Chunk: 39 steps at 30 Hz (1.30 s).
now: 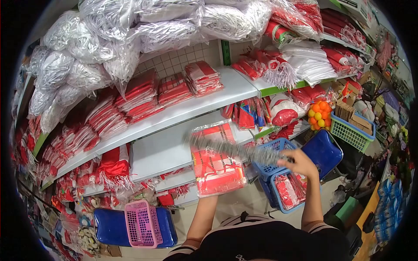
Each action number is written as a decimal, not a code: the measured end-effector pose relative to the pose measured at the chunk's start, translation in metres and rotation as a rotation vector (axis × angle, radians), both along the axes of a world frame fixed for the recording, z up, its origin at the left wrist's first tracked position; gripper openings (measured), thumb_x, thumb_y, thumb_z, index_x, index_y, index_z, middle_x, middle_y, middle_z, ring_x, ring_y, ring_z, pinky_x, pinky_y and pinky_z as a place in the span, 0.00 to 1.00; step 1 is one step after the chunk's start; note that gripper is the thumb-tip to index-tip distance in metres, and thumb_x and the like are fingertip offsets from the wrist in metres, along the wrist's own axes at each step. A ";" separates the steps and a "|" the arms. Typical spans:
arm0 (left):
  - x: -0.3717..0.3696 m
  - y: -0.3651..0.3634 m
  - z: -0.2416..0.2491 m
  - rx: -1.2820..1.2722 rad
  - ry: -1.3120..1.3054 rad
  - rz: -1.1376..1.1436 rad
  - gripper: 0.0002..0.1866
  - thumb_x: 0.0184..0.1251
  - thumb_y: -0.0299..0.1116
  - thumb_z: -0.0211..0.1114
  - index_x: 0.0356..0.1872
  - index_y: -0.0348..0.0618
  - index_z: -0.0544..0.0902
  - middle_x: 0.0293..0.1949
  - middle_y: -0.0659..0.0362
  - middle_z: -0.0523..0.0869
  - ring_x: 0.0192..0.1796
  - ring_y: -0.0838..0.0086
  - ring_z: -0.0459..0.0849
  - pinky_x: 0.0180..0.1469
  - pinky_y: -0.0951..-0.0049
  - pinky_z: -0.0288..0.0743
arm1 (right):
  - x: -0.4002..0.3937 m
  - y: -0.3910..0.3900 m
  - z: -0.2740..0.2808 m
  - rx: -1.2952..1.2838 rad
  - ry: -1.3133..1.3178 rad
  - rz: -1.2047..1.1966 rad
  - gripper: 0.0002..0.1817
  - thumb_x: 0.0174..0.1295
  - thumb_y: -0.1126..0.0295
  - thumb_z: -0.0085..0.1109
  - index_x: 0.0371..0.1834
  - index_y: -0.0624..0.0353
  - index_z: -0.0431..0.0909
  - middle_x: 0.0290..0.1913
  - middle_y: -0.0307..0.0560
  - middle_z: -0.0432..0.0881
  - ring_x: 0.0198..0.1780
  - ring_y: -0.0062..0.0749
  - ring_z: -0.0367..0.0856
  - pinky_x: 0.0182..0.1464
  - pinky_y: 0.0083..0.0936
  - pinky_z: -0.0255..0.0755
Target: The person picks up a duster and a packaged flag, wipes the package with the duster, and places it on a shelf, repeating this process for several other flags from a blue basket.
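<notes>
Pack [217, 180]: likely light, slippery, best held at 6 o'clock edge. Left hand hidden; grip cannot be told. Blurred duster [235, 150] clasped at 3 o'clock end by right hand [299, 162].

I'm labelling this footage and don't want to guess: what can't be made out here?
- Left hand: head view, hidden under the red packet.
- Gray bristly item in the right hand: head view, motion blur hides its exact shape.
- Fine print on the red packet: head view, too small, partly covered by the gray item.
- Tops of the bags of white strips: head view, cut off by the upper edge.
</notes>
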<state>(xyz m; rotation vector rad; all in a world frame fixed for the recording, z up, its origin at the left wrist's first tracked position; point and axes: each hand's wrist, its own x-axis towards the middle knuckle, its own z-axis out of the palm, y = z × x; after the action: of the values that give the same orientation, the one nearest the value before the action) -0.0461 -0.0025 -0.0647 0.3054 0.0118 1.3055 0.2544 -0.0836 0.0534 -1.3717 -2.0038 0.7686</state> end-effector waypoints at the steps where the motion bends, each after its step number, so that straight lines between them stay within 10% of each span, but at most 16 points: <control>1: 0.000 0.000 0.000 0.002 0.000 0.001 0.25 0.72 0.49 0.47 0.61 0.41 0.69 0.58 0.49 0.75 0.57 0.57 0.75 0.56 0.55 0.74 | -0.002 -0.007 0.000 0.027 -0.137 0.095 0.18 0.58 0.52 0.61 0.36 0.58 0.81 0.26 0.58 0.78 0.30 0.49 0.78 0.35 0.35 0.69; 7: 0.005 -0.005 -0.006 -0.019 -0.001 0.001 0.26 0.72 0.49 0.47 0.61 0.41 0.69 0.58 0.48 0.75 0.57 0.57 0.75 0.56 0.55 0.74 | 0.001 0.000 0.008 0.009 -0.236 -0.296 0.19 0.57 0.53 0.62 0.37 0.59 0.81 0.28 0.59 0.79 0.31 0.51 0.78 0.35 0.36 0.69; 11: 0.007 -0.003 -0.005 -0.014 0.000 0.002 0.26 0.72 0.49 0.47 0.61 0.41 0.69 0.58 0.48 0.75 0.57 0.57 0.75 0.56 0.55 0.74 | 0.000 -0.011 -0.003 -0.012 -0.175 0.191 0.17 0.58 0.56 0.62 0.36 0.60 0.81 0.28 0.57 0.80 0.31 0.50 0.79 0.35 0.36 0.69; 15: 0.007 -0.002 -0.005 -0.022 -0.003 0.004 0.26 0.72 0.49 0.47 0.61 0.41 0.68 0.58 0.48 0.75 0.57 0.57 0.75 0.56 0.55 0.74 | 0.006 -0.004 0.001 0.033 -0.157 -0.157 0.18 0.58 0.56 0.63 0.37 0.62 0.81 0.28 0.57 0.80 0.30 0.49 0.79 0.37 0.35 0.70; 19: 0.008 0.000 -0.005 -0.021 0.003 0.009 0.26 0.72 0.50 0.46 0.61 0.41 0.68 0.58 0.48 0.75 0.57 0.57 0.75 0.56 0.54 0.74 | 0.011 -0.005 -0.006 -0.020 -0.103 0.138 0.17 0.59 0.57 0.62 0.36 0.63 0.81 0.27 0.58 0.80 0.28 0.44 0.77 0.36 0.33 0.70; 26: 0.008 -0.006 -0.012 -0.050 0.003 0.028 0.26 0.72 0.50 0.46 0.61 0.41 0.68 0.58 0.48 0.74 0.57 0.57 0.75 0.56 0.54 0.74 | 0.016 0.007 -0.011 -0.038 -0.105 -0.166 0.18 0.60 0.56 0.61 0.36 0.63 0.82 0.26 0.55 0.80 0.27 0.38 0.77 0.36 0.31 0.69; 31: 0.003 -0.007 -0.014 -0.063 0.005 0.037 0.26 0.72 0.50 0.46 0.61 0.41 0.68 0.58 0.48 0.74 0.57 0.57 0.75 0.56 0.54 0.74 | 0.017 0.004 -0.018 -0.130 -0.004 0.202 0.18 0.61 0.58 0.60 0.34 0.66 0.81 0.26 0.51 0.81 0.29 0.30 0.77 0.36 0.29 0.69; 34: -0.003 -0.011 -0.018 -0.082 0.008 0.048 0.26 0.72 0.50 0.46 0.61 0.41 0.68 0.58 0.48 0.74 0.57 0.57 0.75 0.56 0.54 0.74 | 0.050 0.021 -0.018 -0.034 0.003 -0.076 0.18 0.61 0.59 0.59 0.35 0.67 0.81 0.25 0.52 0.81 0.29 0.30 0.77 0.36 0.30 0.69; 39: -0.014 -0.011 -0.022 -0.101 0.008 0.066 0.27 0.72 0.50 0.46 0.61 0.40 0.68 0.58 0.48 0.74 0.57 0.58 0.75 0.56 0.54 0.74 | 0.031 0.087 0.022 0.335 -0.390 -0.676 0.21 0.54 0.60 0.63 0.40 0.67 0.72 0.33 0.64 0.81 0.39 0.58 0.80 0.40 0.44 0.71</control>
<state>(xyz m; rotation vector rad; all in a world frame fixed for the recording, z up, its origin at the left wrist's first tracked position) -0.0600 -0.0135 -0.0866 0.2259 0.0947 1.3645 0.2855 0.0031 0.0759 -1.9160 -1.6402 -0.1395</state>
